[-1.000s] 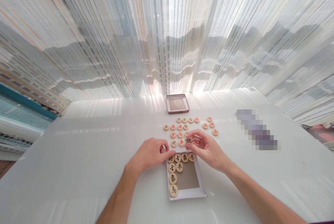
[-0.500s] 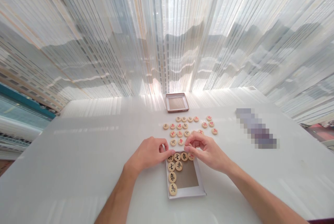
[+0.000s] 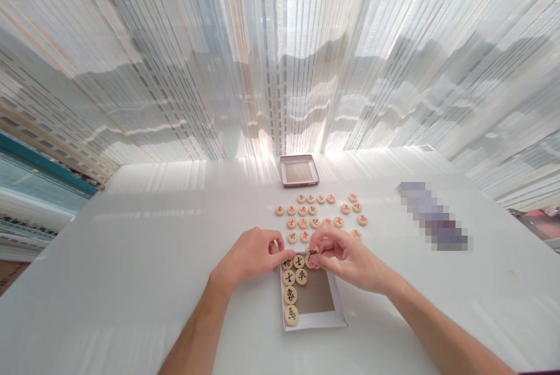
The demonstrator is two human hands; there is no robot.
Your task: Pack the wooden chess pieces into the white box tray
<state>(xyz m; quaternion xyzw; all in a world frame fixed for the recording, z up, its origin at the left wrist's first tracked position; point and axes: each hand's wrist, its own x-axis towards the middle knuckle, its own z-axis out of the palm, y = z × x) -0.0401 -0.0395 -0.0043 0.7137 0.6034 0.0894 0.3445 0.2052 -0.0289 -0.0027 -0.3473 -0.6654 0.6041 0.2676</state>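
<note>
A shallow white box [image 3: 319, 321] with a brown floor lies on the white table [image 3: 131, 270] in front of me. Several round wooden chess discs with black characters [image 3: 290, 295] sit along its far and left sides. My left hand [image 3: 249, 257] rests curled at the box's far left corner, thumb and fingertips together against the rim. My right hand [image 3: 345, 257] hovers over the box's far edge, thumb and fingers pinched on a wooden disc [image 3: 313, 253] with a black character. Loose discs with red characters [image 3: 312, 211] lie just beyond both hands.
A second small box or lid with a dark red rim [image 3: 299, 170] stands farther back near the sheer striped curtain [image 3: 280, 54]. A blurred dark object [image 3: 433, 214] lies on the table at the right.
My right hand has come nearer and lower, carrying the pinched disc from the loose pieces to the box's far edge. The left hand has stayed at the box corner.
</note>
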